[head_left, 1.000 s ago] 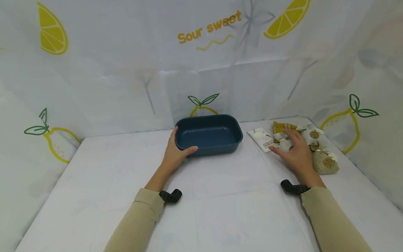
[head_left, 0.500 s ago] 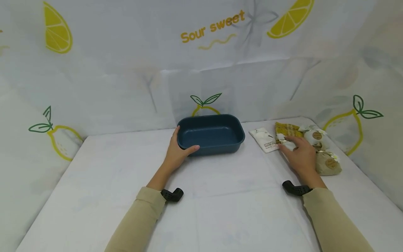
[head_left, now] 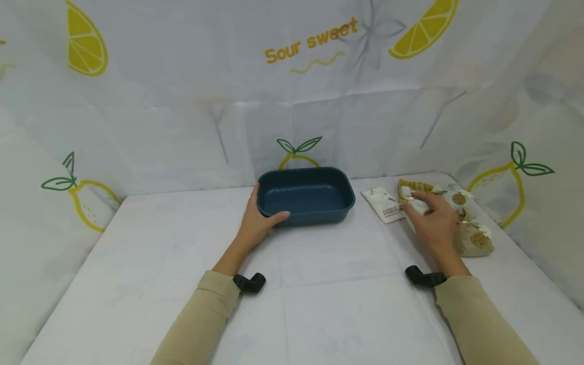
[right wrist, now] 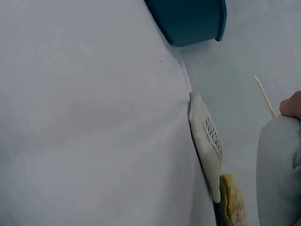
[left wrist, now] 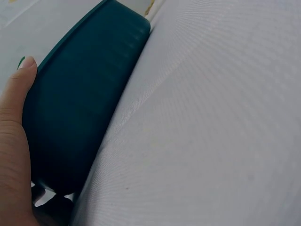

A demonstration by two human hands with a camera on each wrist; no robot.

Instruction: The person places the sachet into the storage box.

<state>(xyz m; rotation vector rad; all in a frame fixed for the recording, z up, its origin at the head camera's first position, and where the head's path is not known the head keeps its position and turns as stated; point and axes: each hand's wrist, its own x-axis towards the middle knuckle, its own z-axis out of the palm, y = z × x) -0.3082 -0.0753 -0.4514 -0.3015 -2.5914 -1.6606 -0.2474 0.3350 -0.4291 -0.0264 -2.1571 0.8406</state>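
Dark blue, the basin (head_left: 315, 219) sits toward the back of the surface (head_left: 328, 309); the left grip (head_left: 255, 223) holds its left end, thumb against the near side and fingers along the end; the right grip (head_left: 435, 223) pinches a white pouch (right wrist: 278, 169) between thumb and fingers; near it lie a printed packet (head_left: 383, 205) on the left, a yellow pouch (head_left: 414, 185) behind and a tan pouch (head_left: 473, 241) on the right.

Beneath the left hand (head_left: 256, 221) lies a white tablecloth (head_left: 328, 309); beyond, a backdrop (head_left: 178, 137) bears lemon prints (head_left: 86, 45) and "Sour sweet" lettering (head_left: 312, 41).
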